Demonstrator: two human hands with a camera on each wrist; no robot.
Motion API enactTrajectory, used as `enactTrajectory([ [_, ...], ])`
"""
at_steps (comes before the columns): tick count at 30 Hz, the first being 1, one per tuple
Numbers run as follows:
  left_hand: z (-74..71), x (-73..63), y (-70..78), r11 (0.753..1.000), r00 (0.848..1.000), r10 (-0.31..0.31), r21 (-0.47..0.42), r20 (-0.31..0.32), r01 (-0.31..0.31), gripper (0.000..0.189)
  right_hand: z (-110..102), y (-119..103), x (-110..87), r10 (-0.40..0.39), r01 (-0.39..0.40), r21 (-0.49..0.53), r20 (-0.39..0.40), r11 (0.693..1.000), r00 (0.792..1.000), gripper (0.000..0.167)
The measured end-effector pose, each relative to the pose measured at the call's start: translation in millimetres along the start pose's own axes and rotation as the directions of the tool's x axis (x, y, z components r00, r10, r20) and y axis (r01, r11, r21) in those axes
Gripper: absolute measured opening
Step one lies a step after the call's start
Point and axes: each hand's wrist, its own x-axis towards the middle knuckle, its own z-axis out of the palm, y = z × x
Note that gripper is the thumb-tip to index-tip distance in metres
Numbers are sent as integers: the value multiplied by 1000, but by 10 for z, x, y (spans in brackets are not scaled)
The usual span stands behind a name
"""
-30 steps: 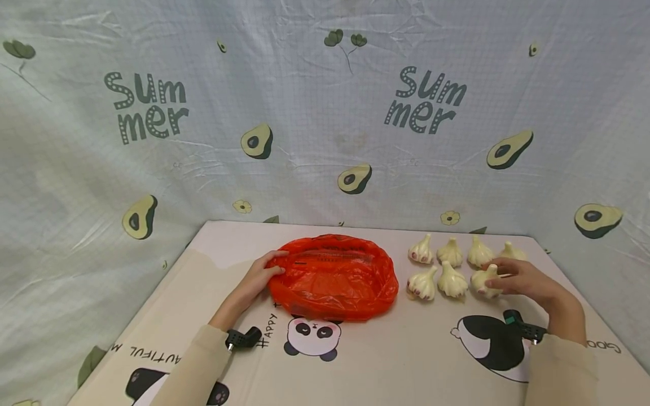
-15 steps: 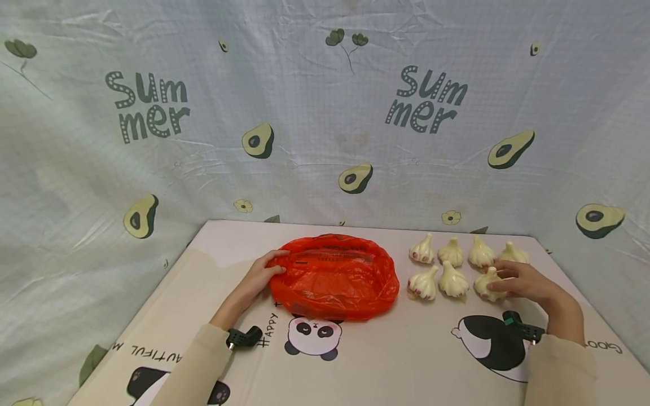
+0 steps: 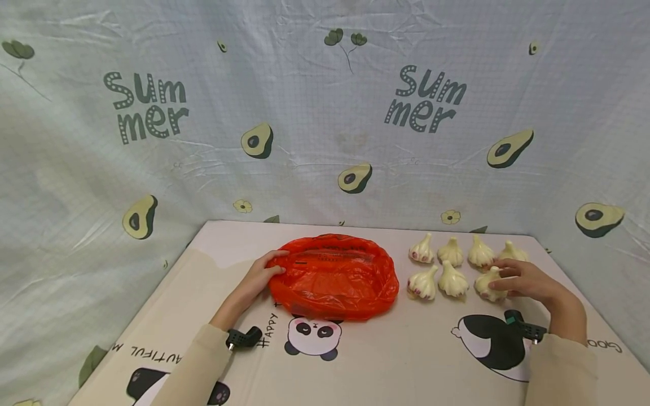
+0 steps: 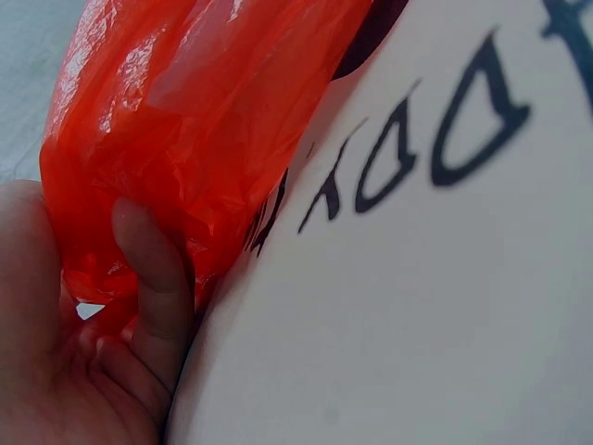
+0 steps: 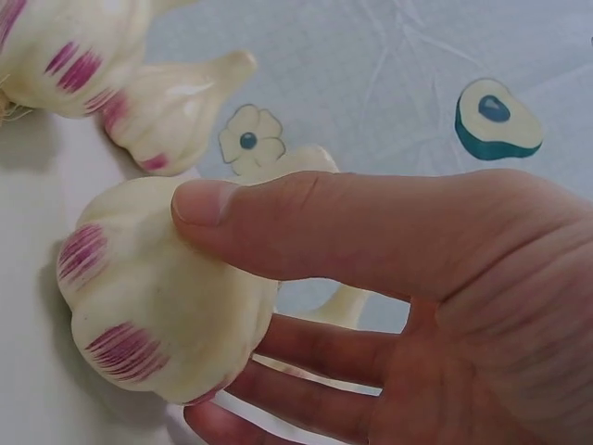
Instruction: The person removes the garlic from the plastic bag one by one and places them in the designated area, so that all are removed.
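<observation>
My left hand [image 3: 260, 277] is at the left side of an open red plastic bag [image 3: 332, 309], its thumb and fingers holding the bag's edge. In the left wrist view, one finger lies against the crumpled red plastic [image 4: 213, 111]. My right hand [image 3: 528, 281] grips the front right garlic bulb [image 3: 487, 286], which sits on the table. Close up in the right wrist view, the thumb presses the top of this cream bulb with purple streaks [image 5: 167, 287], and the other fingers curl round its far side.
Several more garlic bulbs [image 3: 421, 283] stand in two rows to the right of the bag. The white table [image 3: 396, 361] has panda prints. A pale cloth wall [image 3: 304, 113] with avocado prints rises behind and at both sides.
Between the earlier frames and now, my right hand and its garlic bulb shift only very slightly, to the right. My left hand and the bag stay put.
</observation>
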Motion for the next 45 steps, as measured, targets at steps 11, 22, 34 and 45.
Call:
enactTrajectory([
  [11,-5,14,-12,1000,1000,3,1,1,-3,49,8,10,2,-37,37,5,-3,999,999,67],
  [22,-1,7,8,1000,1000,-7,3,-3,7,49,18,-27,38,-35,35,7,-8,999,999,69],
  [34,-1,4,9,1000,1000,-4,-2,6,4,49,-50,-121,-62,-88,87,-47,-38,995,995,59],
  [45,-2,-4,1,1000,1000,4,-7,6,-4,49,-168,-403,-203,-123,112,-123,-83,986,989,60],
])
